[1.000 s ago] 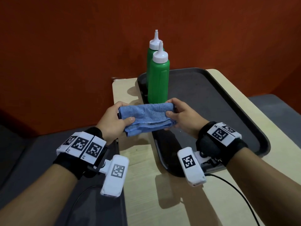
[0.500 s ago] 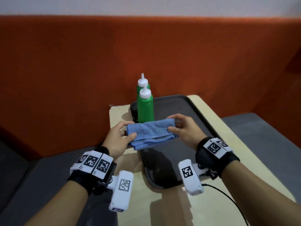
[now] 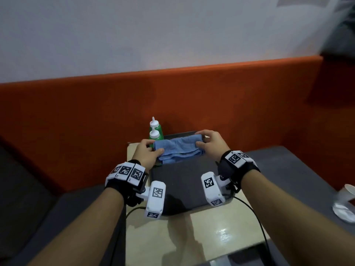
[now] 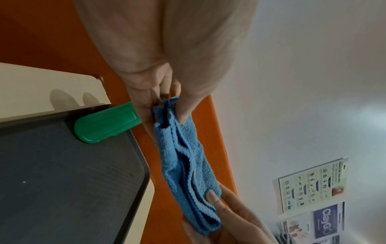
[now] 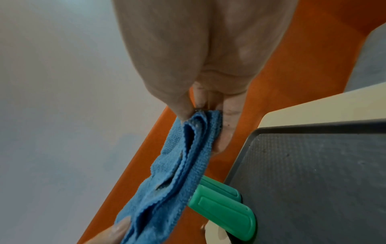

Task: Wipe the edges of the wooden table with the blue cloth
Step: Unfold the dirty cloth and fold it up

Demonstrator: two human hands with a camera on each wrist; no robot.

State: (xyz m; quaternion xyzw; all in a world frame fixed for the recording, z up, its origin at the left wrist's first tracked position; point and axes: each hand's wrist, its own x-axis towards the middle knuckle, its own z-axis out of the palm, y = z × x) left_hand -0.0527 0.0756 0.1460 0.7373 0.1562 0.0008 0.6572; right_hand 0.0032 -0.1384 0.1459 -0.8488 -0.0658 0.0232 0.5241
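The folded blue cloth (image 3: 177,149) hangs stretched between both hands, in the air above the far end of the dark tray. My left hand (image 3: 148,153) pinches its left end between thumb and fingers; the wrist view shows the same cloth (image 4: 183,158) in that pinch. My right hand (image 3: 208,144) pinches the right end of the cloth (image 5: 183,165). The pale wooden table (image 3: 194,240) lies beneath, its near part bare and shiny.
A dark grey tray (image 3: 184,183) covers the table's far half. Two green squeeze bottles (image 3: 156,131) with white caps stand at its far left corner. An orange padded backrest (image 3: 76,116) runs behind. Grey seats flank the table. A crumpled plastic cup (image 3: 345,204) sits at right.
The view has pulled back and tilted up, so the white wall shows. Both hands with the cloth have moved farther out over the tray's far end, still holding it.
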